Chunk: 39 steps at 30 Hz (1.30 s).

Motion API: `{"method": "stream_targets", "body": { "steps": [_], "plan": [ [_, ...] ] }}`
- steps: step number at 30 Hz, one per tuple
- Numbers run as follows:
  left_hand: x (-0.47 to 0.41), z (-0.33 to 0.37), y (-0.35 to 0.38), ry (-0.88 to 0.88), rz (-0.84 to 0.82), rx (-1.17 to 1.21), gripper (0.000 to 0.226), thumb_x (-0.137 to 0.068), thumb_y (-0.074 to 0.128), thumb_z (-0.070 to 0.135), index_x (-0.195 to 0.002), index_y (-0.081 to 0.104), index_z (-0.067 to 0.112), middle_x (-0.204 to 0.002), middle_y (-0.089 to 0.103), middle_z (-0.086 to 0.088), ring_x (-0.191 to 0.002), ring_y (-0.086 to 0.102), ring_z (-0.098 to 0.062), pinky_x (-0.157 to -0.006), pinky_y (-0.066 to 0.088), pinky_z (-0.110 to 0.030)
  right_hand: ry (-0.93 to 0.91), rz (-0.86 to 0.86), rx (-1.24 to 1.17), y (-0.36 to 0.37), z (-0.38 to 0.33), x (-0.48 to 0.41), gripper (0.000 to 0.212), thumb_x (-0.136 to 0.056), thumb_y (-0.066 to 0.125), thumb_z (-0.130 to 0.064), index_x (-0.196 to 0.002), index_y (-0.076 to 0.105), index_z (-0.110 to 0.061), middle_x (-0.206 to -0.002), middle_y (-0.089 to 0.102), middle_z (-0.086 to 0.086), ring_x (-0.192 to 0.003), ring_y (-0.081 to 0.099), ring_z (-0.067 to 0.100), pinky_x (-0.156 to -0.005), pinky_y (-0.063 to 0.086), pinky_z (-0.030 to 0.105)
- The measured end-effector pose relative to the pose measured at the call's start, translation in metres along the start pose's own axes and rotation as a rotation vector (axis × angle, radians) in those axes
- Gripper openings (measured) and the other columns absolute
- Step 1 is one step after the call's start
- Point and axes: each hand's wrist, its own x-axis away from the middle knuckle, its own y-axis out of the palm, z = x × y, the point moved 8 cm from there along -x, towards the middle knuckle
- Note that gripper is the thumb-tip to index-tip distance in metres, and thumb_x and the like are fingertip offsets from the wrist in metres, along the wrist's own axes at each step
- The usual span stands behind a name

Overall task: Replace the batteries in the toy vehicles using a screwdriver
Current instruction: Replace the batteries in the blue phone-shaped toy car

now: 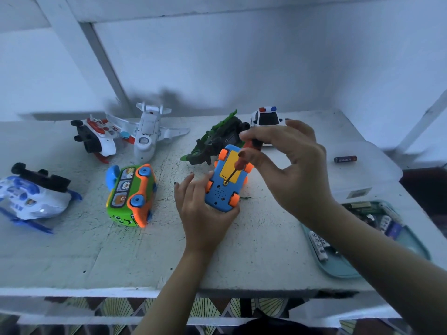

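Note:
A small blue toy car [223,189] with orange wheels lies upside down at the table's middle, its yellow battery cover facing up. My left hand [205,213] grips the car from its near end. My right hand [290,165] pinches the handle of an orange-and-black screwdriver [238,165] from above. The screwdriver's tip sits at the near edge of the yellow cover.
Around stand a green-orange toy bus [131,195], a blue-white helicopter [31,197], a red-white helicopter [96,136], a white plane [147,131], a green vehicle [217,141] and a police car [266,119]. A teal tray [338,269] of batteries lies right; one loose battery [345,159] rests on a clear lid.

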Motion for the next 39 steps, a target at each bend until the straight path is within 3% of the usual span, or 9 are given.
{"method": "stream_targets", "body": {
  "steps": [7,11,14,16,19,25,32,37,39],
  "plan": [
    [0.0,-0.001,0.001,-0.005,-0.032,0.049,0.063,-0.066,0.067,0.041,-0.117,0.061,0.005,-0.108,0.063,-0.007,-0.121,0.045,-0.024,-0.104,0.037,-0.059,-0.05,-0.257,-0.134,0.022,-0.013,-0.004,0.017,-0.09,0.061,-0.006,-0.104,0.07,-0.013,-0.097,0.071,-0.011,-0.093,0.062,-0.003,-0.105,0.033,0.029],
    [0.001,-0.002,0.003,-0.008,-0.048,0.061,0.062,-0.067,0.068,0.041,-0.118,0.06,0.006,-0.107,0.062,-0.005,-0.121,0.047,-0.024,-0.11,0.034,-0.049,-0.023,-0.27,-0.127,0.02,-0.009,-0.016,0.019,-0.088,0.065,-0.016,-0.105,0.072,-0.015,-0.106,0.069,-0.001,-0.105,0.058,0.006,-0.094,0.042,0.022],
    [0.001,-0.001,0.004,-0.011,-0.05,0.075,0.062,-0.067,0.068,0.042,-0.117,0.06,0.006,-0.107,0.061,-0.005,-0.12,0.047,-0.024,-0.112,0.026,-0.028,0.048,-0.204,-0.124,0.018,-0.006,-0.017,0.027,-0.078,0.074,-0.038,-0.101,0.075,-0.025,-0.102,0.061,-0.004,-0.1,0.054,0.009,-0.085,0.045,0.024],
    [0.001,-0.001,0.003,-0.01,-0.049,0.081,0.063,-0.067,0.068,0.042,-0.117,0.06,0.005,-0.107,0.061,-0.006,-0.117,0.048,-0.024,-0.109,0.024,-0.018,0.031,-0.12,-0.078,0.014,-0.008,-0.018,0.025,-0.076,0.073,-0.038,-0.095,0.076,-0.022,-0.088,0.065,-0.007,-0.092,0.055,0.007,-0.085,0.047,0.032],
    [0.001,-0.001,0.002,-0.021,-0.032,0.081,0.063,-0.067,0.068,0.043,-0.116,0.06,0.005,-0.106,0.06,-0.006,-0.113,0.05,-0.024,-0.104,0.031,-0.02,0.011,-0.051,-0.024,0.011,-0.009,-0.018,0.019,-0.08,0.074,-0.031,-0.094,0.076,-0.018,-0.079,0.072,-0.01,-0.087,0.062,0.007,-0.093,0.045,0.045],
    [-0.001,-0.009,-0.004,-0.109,0.014,0.101,0.064,-0.063,0.068,0.044,-0.113,0.061,0.005,-0.103,0.048,0.009,-0.098,0.044,-0.009,-0.088,0.037,-0.02,0.129,-0.106,-0.078,0.014,0.006,-0.016,0.014,-0.085,0.068,-0.021,-0.098,0.069,-0.016,-0.086,0.07,-0.014,-0.087,0.063,0.002,-0.095,0.045,0.047],
    [-0.002,-0.012,-0.002,-0.148,0.0,0.096,0.064,-0.058,0.079,0.033,-0.113,0.06,0.006,-0.103,0.049,0.007,-0.095,0.042,-0.006,-0.083,0.035,-0.014,0.139,-0.28,-0.168,0.021,0.015,-0.012,0.018,-0.093,0.055,-0.009,-0.109,0.063,-0.008,-0.092,0.073,0.0,-0.096,0.065,0.008,-0.089,0.048,0.017],
    [-0.002,-0.007,0.0,-0.105,-0.022,0.094,0.063,-0.061,0.076,0.037,-0.113,0.059,0.006,-0.101,0.051,0.005,-0.094,0.045,-0.011,-0.083,0.033,-0.009,0.075,-0.299,-0.094,0.023,0.005,-0.016,0.032,-0.095,0.047,-0.01,-0.124,0.062,-0.01,-0.104,0.07,0.006,-0.117,0.051,0.007,-0.105,0.034,0.015],
    [-0.001,-0.006,0.0,-0.095,-0.028,0.097,0.063,-0.063,0.071,0.042,-0.113,0.059,0.006,-0.101,0.054,0.0,-0.094,0.047,-0.013,-0.084,0.032,-0.008,0.09,-0.243,-0.012,0.02,0.006,-0.016,0.035,-0.094,0.053,-0.028,-0.126,0.062,-0.02,-0.111,0.063,0.001,-0.115,0.049,0.007,-0.1,0.037,0.021]
  ]
}}
